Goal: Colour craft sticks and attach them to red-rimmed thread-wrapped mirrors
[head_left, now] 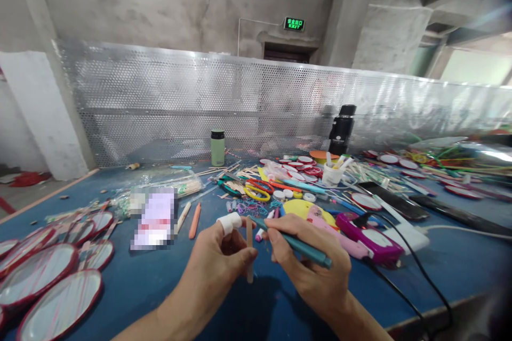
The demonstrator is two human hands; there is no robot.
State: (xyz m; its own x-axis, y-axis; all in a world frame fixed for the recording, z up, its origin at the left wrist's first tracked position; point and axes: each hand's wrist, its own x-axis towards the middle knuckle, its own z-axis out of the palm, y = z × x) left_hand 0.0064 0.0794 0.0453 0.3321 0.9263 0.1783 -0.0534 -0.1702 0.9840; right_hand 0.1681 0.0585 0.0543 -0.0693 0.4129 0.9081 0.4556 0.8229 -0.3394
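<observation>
My left hand (224, 258) pinches a flat wooden craft stick (250, 242) and holds it upright above the blue table. White tape wraps one finger of that hand. In my right hand (310, 256) is a teal marker pen (300, 245), gripped as for writing, its tip close to the upper part of the stick. Whether the tip touches the wood I cannot tell. Beyond my hands lie scissors with yellow handles (258, 193) and small colourful bands (252, 208). A pink hot glue gun (340, 237) rests by my right hand.
Round red-rimmed pieces (60, 303) pile up at the left, near a blurred phone (156, 218) and an orange stick (194, 221). A green tumbler (217, 148) and a black flask (342, 130) stand before the perforated metal screen (180, 96). Black cables (416, 258) cross the right side.
</observation>
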